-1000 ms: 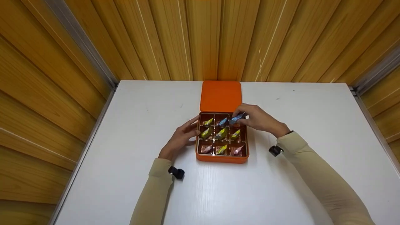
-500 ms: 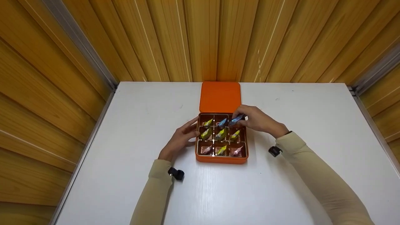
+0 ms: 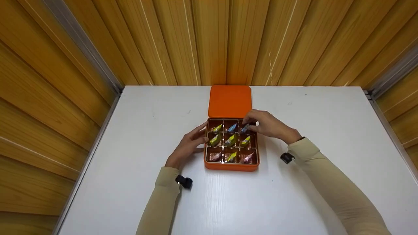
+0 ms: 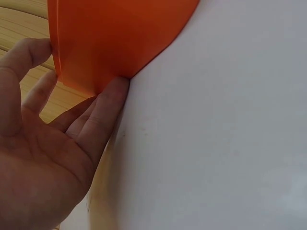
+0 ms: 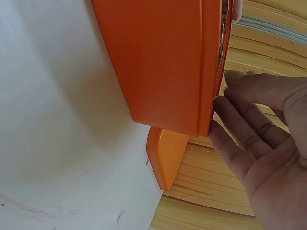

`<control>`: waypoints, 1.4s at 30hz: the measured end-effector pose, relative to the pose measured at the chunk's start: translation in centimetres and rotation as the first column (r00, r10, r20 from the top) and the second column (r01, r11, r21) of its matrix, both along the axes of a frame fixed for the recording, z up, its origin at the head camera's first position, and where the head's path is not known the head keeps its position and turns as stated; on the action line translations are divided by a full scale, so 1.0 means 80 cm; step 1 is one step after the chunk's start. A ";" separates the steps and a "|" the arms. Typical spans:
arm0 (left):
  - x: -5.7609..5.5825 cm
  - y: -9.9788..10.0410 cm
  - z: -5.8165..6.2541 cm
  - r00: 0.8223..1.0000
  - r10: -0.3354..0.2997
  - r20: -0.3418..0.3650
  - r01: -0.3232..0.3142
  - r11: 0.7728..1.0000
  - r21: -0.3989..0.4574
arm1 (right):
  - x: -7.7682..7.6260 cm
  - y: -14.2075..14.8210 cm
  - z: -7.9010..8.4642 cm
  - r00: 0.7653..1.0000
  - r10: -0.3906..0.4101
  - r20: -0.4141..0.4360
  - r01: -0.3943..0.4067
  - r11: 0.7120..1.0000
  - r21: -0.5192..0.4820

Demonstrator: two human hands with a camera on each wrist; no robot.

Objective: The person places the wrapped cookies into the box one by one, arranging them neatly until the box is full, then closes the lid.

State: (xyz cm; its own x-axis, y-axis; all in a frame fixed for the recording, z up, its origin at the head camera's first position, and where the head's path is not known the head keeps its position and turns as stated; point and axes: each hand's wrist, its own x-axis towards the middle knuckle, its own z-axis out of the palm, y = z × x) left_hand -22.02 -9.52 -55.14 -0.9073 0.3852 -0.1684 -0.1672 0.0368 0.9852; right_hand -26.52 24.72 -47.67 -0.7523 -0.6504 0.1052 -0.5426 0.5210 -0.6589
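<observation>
An orange hinged box (image 3: pixel 232 167) stands open on the white table, its lid (image 3: pixel 230 101) laid back behind it. Inside is a brown divided tray with a wrapped candy in each compartment, in yellow-green, blue and pinkish wrappers. My right hand (image 3: pixel 269 124) reaches over the back right compartment, thumb and fingertips pinching a blue-wrapped candy (image 3: pixel 245 128) low in it. In the right wrist view those fingertips are at the box rim and the candy is hidden. My left hand (image 3: pixel 187 145) rests against the box's left side, fingers fairly straight, thumb at the rim.
The white table (image 3: pixel 130 156) extends around the box on both sides and in front. A wood-look panel wall (image 3: pixel 163 42) rises right behind the table's back edge, close to the lid. Each wrist carries a small black camera (image 3: pixel 184 181).
My right hand has lowered the blue candy from above the tray into the back right compartment. The left hand stays against the box side.
</observation>
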 end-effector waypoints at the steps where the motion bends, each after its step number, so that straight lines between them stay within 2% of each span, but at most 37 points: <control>1: 0.000 0.000 -0.001 1.000 0.000 -0.003 0.000 1.000 -0.003 | 0.000 0.000 -0.001 1.000 -0.002 0.001 0.002 1.000 0.001; 17: 0.001 0.000 -0.001 1.000 0.015 -0.011 -0.014 0.999 0.037 | 0.000 -0.003 -0.001 0.999 -0.030 -0.026 0.029 0.999 -0.028; 25: 0.000 -0.001 0.007 0.999 0.005 -0.043 -0.006 1.000 -0.026 | -0.002 -0.005 0.000 0.996 -0.057 -0.069 0.054 0.997 -0.047; 32: -0.018 0.001 0.028 0.996 0.062 -0.058 -0.066 0.996 -0.068 | -0.007 -0.007 0.004 0.990 -0.138 -0.018 0.137 0.989 -0.058; 37: -0.039 0.004 0.039 0.986 0.137 -0.097 -0.144 0.987 -0.073 | -0.013 -0.008 0.008 0.977 -0.212 0.024 0.214 0.973 -0.087; 42: -0.063 0.010 0.051 0.973 0.197 -0.123 -0.208 0.975 -0.079 | -0.022 -0.004 0.007 0.954 -0.279 0.107 0.291 0.947 -0.132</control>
